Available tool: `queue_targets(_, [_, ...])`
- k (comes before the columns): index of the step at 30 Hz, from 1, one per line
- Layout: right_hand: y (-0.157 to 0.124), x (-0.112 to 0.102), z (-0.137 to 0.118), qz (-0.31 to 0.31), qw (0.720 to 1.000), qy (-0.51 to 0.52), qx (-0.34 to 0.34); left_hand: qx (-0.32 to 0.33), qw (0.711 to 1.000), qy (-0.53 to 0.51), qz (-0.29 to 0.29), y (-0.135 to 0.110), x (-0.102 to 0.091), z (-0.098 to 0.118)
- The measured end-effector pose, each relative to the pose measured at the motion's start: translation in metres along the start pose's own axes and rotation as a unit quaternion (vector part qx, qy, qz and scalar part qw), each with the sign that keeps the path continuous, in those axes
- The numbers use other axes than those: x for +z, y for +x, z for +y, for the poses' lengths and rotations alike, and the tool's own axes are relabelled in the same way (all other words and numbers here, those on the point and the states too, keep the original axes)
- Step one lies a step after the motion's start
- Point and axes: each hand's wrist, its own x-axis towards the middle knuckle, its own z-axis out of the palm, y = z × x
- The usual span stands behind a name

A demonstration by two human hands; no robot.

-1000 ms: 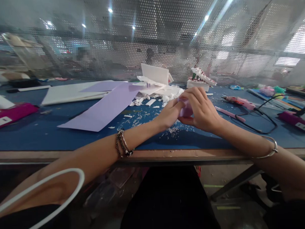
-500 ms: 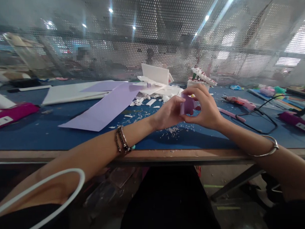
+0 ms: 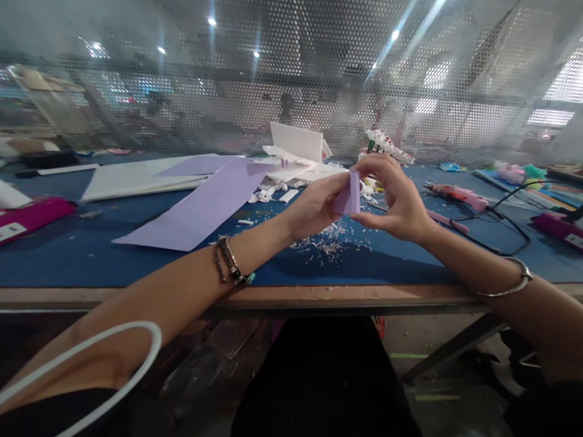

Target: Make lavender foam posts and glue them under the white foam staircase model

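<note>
Above the blue tabletop, both hands meet at a small piece of lilac sheet (image 3: 350, 195), which looks folded or curled, with one narrow edge turned toward me. My left hand (image 3: 317, 208) grips it from the left, its fingers partly hidden behind the piece. On the other side, my right hand (image 3: 400, 200) pinches its top and bottom ends between forefinger and thumb. Fine white and pale shavings (image 3: 328, 243) are scattered under the hands. A large lilac sheet (image 3: 195, 206) lies flat to the left of them.
Behind the hands are white foam boards (image 3: 296, 140) and white scraps (image 3: 271, 192). A red-dotted white model (image 3: 389, 144) stands at the back. To the right lies a pink corded tool (image 3: 463, 196); magenta power strips (image 3: 28, 218) sit at both sides. Perforated metal mesh (image 3: 286, 66) rises behind the table.
The lilac piece has been turned so a narrow edge faces me. My right hand has opened its grip wider, and my left hand has shifted slightly left.
</note>
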Motion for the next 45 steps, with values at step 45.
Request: queue_targets(45, [0.003, -0.014, -0.003, -0.045, 0.999, 0.004, -0.003, 0.03, 0.991, 0.115, -0.065, -0.004, -0.003, 0.001])
